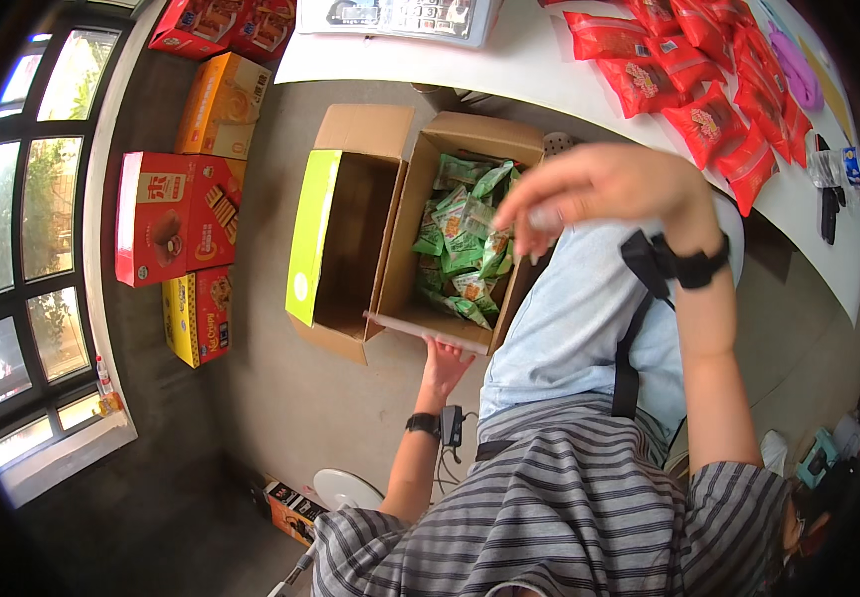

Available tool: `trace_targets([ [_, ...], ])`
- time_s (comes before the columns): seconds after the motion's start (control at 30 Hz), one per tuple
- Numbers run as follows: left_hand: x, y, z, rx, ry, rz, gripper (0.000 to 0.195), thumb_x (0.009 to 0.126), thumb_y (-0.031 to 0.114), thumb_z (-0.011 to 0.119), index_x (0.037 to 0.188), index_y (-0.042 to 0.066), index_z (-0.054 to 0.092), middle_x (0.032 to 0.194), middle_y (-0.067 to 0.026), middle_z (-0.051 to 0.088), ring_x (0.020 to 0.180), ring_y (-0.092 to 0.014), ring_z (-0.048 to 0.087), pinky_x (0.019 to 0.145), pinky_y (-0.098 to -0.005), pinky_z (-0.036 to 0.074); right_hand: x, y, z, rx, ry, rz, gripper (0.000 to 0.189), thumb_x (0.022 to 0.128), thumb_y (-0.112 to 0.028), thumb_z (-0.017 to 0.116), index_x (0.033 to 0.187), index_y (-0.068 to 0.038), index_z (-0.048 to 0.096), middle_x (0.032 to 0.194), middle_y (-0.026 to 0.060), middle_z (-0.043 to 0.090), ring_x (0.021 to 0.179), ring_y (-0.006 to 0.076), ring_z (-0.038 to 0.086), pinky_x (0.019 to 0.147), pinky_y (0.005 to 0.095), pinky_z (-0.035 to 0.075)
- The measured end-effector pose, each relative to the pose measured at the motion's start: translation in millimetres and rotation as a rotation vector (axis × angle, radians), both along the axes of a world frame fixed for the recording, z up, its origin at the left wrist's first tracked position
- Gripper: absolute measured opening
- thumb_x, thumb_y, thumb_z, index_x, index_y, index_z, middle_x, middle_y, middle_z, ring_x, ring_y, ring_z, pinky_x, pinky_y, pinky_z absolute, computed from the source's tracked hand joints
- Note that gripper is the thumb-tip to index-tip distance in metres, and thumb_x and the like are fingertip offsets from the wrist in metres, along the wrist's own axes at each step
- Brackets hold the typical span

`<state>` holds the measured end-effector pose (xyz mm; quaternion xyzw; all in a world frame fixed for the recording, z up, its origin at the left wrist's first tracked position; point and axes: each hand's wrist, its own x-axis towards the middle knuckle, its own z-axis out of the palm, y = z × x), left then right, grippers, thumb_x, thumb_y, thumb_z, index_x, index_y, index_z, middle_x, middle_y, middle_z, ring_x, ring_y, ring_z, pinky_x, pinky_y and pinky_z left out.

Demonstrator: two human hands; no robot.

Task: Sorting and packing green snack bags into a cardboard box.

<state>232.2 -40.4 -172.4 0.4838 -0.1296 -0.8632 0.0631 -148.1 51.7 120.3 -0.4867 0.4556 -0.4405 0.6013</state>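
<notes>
My left hand (446, 367) touches the near flap edge of an open cardboard box (406, 246), its fingers spread along the edge. In that box lie many green snack packets (461, 242). Over the box's right side hangs my right hand (542, 216), blurred, fingers bent, near a small clear wrapper or packet; whether it holds anything is unclear. Against the box's left side stands a second open cardboard box (359, 224) with a lime-green flap (314, 239); its visible inside is dark. Both wrists wear black straps.
A white table (534, 71) curves across the top, bearing red pillow packets (706, 123), a purple cloth (795, 67) and a plastic bottle (840, 168). Printed snack cartons (176, 216) stand by the window wall at left. A round white disc (346, 489) is near the floor below.
</notes>
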Motion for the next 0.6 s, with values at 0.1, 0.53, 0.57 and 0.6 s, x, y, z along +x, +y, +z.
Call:
trace_targets([
  [0.1, -4.1, -17.0, -26.2, -0.006, -0.127, -0.045, 0.068, 0.078, 0.059, 0.048, 0.128, 0.016, 0.033, 0.127, -0.0024, 0.041, 0.116, -0.021, 0.037, 0.097, -0.0431, 0.026, -8.5, -46.3, -34.0, -0.025, -0.288, -0.199, 0.032, 0.09, -0.027, 0.042, 0.102, -0.001, 0.055, 0.08, 0.0102, 0.062, 0.07, 0.0155, 0.06, 0.061, 0.025, 0.048],
  [0.53, -0.3, -41.8, -29.7, 0.11, -0.057, 0.101, 0.077, 0.078, 0.068, 0.033, 0.129, 0.011, 0.031, 0.129, -0.0078, 0.039, 0.117, -0.027, 0.037, 0.097, -0.0439, 0.029, -74.6, -61.5, -292.4, 0.652, -0.474, -1.274, 0.038, 0.079, -0.023, 0.05, 0.108, -0.002, 0.042, 0.114, 0.0176, 0.044, 0.075, 0.0245, 0.059, 0.059, 0.0357, 0.05],
  [0.57, -4.9, -41.5, -28.7, 0.107, -0.105, 0.116, 0.077, 0.078, 0.068, 0.031, 0.129, 0.01, 0.031, 0.128, -0.008, 0.039, 0.117, -0.026, 0.037, 0.097, -0.0436, 0.029, -78.9, -59.8, -295.8, 0.65, -0.46, -1.267, 0.041, 0.078, -0.024, 0.051, 0.11, -0.001, 0.04, 0.118, 0.0187, 0.039, 0.074, 0.0257, 0.059, 0.059, 0.0363, 0.05],
  [0.6, -2.4, -41.7, -27.4, 0.095, -0.094, 0.103, 0.078, 0.078, 0.068, 0.032, 0.128, 0.009, 0.032, 0.126, -0.0086, 0.041, 0.116, -0.026, 0.038, 0.096, -0.0432, 0.028, -73.2, -58.3, -291.2, 0.681, -0.476, -1.256, 0.048, 0.077, -0.026, 0.053, 0.113, 0.0, 0.036, 0.118, 0.02, 0.036, 0.075, 0.0281, 0.06, 0.059, 0.0382, 0.05],
])
